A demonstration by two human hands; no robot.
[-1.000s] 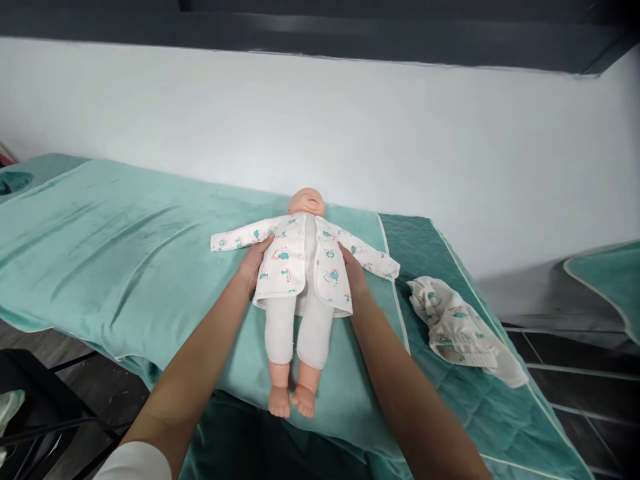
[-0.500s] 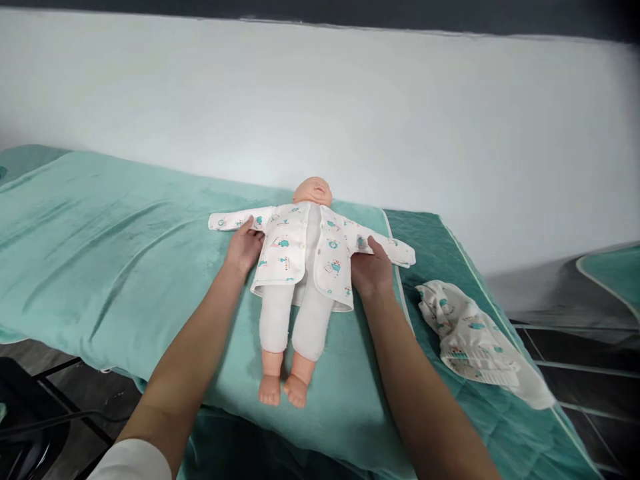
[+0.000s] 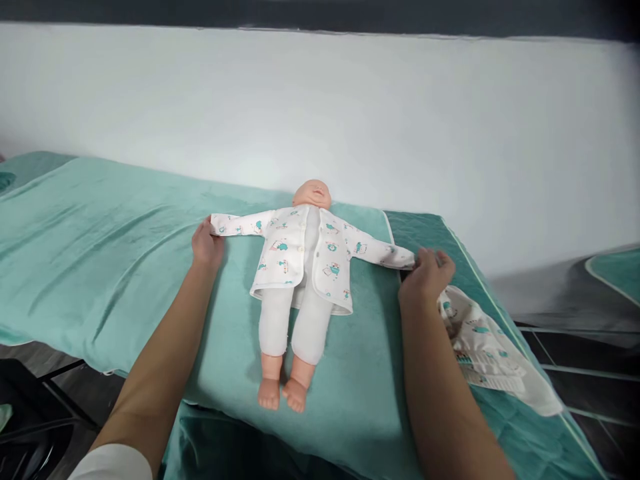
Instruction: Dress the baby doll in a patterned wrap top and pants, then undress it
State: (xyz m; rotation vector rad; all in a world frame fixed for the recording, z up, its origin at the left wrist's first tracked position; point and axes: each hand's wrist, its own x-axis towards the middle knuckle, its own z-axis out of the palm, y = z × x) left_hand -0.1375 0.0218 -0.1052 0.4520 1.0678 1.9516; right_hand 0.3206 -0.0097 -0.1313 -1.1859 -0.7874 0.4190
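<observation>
A baby doll (image 3: pixel 311 320) lies on its back, its head towards the wall. It wears a white printed jacket (image 3: pixel 283 250), unbuttoned down the front, with both sleeves stretched out sideways. The white cloth body and legs show beneath, and the feet are bare. At the cuff on the left of the view, my left hand (image 3: pixel 206 245) is closed on the sleeve end. My right hand (image 3: pixel 427 277) has its fingers curled at the opposite cuff and pinches the sleeve end; its fingertips are partly hidden.
Printed white baby clothing (image 3: pixel 485 340) lies crumpled to the right on a dark green quilted cover (image 3: pixel 520 427). A light green blanket (image 3: pixel 125 267) spreads under the doll. Behind stands a white wall (image 3: pixel 320 107). A black chair (image 3: pixel 35 413) is at lower left.
Both my hands have moved outward from beside the jacket's upper sleeves to the cuffs. The doll stays in place, its sleeves still spread.
</observation>
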